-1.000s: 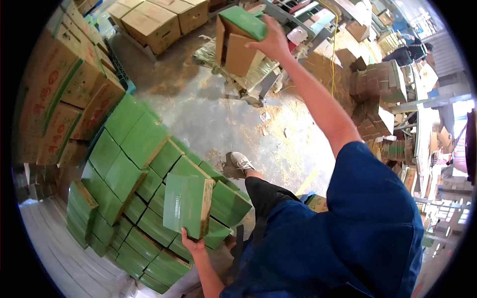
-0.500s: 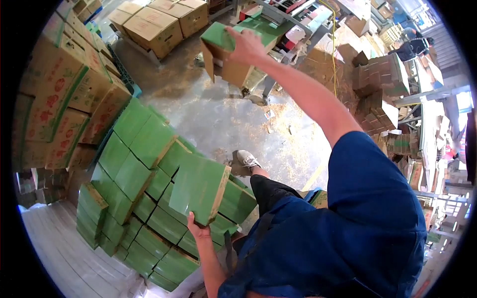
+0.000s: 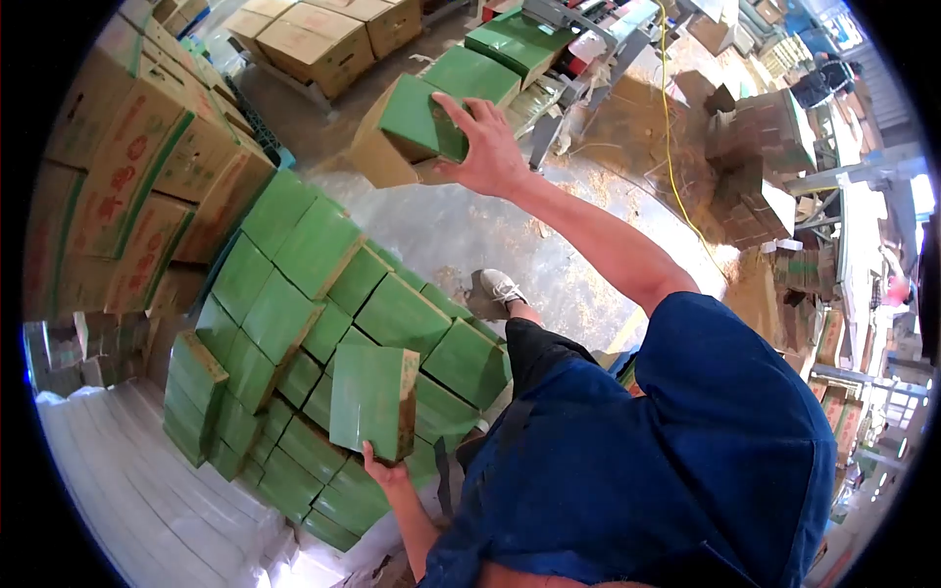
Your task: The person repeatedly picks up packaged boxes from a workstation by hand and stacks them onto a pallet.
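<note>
Low at the left, my left hand (image 3: pixel 385 470) grips the lower edge of a green carton (image 3: pixel 368 400) with a brown side, held over a stack of green cartons (image 3: pixel 407 318). My right hand (image 3: pixel 488 152) reaches forward, its fingers and thumb spread against the near edge of another green-topped carton (image 3: pixel 417 116). That carton has a brown flap standing out at its left end. Directly behind it, a second green carton (image 3: pixel 475 76) and a third green carton (image 3: pixel 524 41) stand in line. The contact of my right fingertips is partly hidden.
Tall stacks of brown printed cartons (image 3: pixel 147 186) rise at the left. More brown cartons (image 3: pixel 323 44) sit on a pallet at the back. A yellow cable (image 3: pixel 668 147) runs along the right. Someone in dark clothing (image 3: pixel 823 83) is far off at the right.
The flapped carton has come nearer to me, away from the line behind it. My right hand has shifted from its top to its near edge. My left hand's carton is lower and turned slightly.
</note>
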Demonstrator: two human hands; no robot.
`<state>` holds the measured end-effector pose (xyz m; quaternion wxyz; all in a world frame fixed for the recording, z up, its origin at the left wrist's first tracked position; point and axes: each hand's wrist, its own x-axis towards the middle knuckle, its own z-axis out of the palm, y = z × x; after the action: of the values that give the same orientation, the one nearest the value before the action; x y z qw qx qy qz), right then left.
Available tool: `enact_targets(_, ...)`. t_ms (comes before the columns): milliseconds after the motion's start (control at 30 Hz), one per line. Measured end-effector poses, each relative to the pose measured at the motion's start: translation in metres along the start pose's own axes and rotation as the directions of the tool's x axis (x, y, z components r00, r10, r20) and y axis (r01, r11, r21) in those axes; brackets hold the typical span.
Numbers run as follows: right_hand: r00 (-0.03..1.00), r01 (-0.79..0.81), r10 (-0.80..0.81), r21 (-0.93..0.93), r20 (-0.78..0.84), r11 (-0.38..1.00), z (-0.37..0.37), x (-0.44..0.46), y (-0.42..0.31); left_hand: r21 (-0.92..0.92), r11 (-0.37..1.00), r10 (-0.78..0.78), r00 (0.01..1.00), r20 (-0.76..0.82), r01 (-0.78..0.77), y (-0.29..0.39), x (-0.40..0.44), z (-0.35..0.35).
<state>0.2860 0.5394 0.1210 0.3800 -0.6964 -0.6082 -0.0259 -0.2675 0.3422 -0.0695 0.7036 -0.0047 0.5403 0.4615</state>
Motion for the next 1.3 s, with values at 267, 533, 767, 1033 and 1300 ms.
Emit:
enact_targets(267,1.000,-0.001,0.001,-0.037,-0.002,0.999,0.008,0.000,-0.003,-0.098,0.990,0.090,0.990,-0.106,-0.101,0.028,-0.022,-0.070)
enact_targets(533,0.997,0.019,-0.011,-0.112,0.071,0.994,0.000,0.003,-0.021,-0.180,0.970,0.122,0.966,-0.226,-0.165,0.046,0.014,-0.126)
enact_targets(767,0.994,0.053,-0.040,-0.132,0.101,0.990,-0.002,-0.004,-0.027,-0.246,0.944,0.117,0.921,-0.371,-0.219,0.024,0.098,-0.175)
enact_targets(1033,0.998,0.012,-0.011,-0.027,0.064,1.000,-0.020,-0.001,-0.019,0.762,0.588,0.566,0.811,-0.148,-0.271,-0.028,0.086,-0.046)
enact_targets(1300,0.979,-0.130,0.156,0.185,-0.134,0.974,-0.057,0.033,0.067,0.395,0.919,-0.216,0.863,0.456,0.021,-0.131,0.207,0.446)
